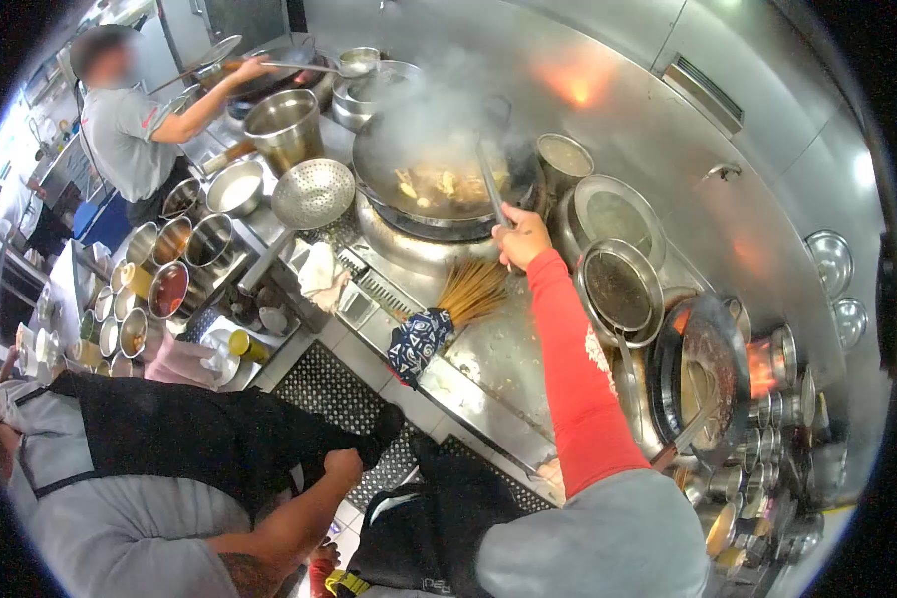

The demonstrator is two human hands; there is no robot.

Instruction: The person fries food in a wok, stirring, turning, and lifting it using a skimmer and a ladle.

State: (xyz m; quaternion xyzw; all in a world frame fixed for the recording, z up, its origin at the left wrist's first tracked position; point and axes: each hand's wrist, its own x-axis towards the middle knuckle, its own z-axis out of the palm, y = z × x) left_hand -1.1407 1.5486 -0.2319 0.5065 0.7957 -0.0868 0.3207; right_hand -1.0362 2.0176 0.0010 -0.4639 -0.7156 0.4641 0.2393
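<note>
My right hand (pixel 521 239), in a red sleeve, is closed around the handle of a long metal cooking utensil (pixel 491 179). The utensil slants into a large wok (pixel 374 164), and steam hides its working end. Browned pieces of food (pixel 429 187) lie in the wok. Near the bottom edge, a red cuff (pixel 321 576) with a small patch of skin may belong to my left hand; its fingers are unclear. A bamboo wok brush (pixel 468 291), its handle wrapped in blue patterned cloth, rests on the counter before the wok.
A perforated strainer (pixel 314 194) and a tall pot (pixel 284 125) stand left of the wok. Right of my arm are a round sieve (pixel 620 289) and another wok (pixel 713 364). Close on my left is a co-worker's closed hand (pixel 344 468). Another co-worker (pixel 130 130) holds a long-handled ladle.
</note>
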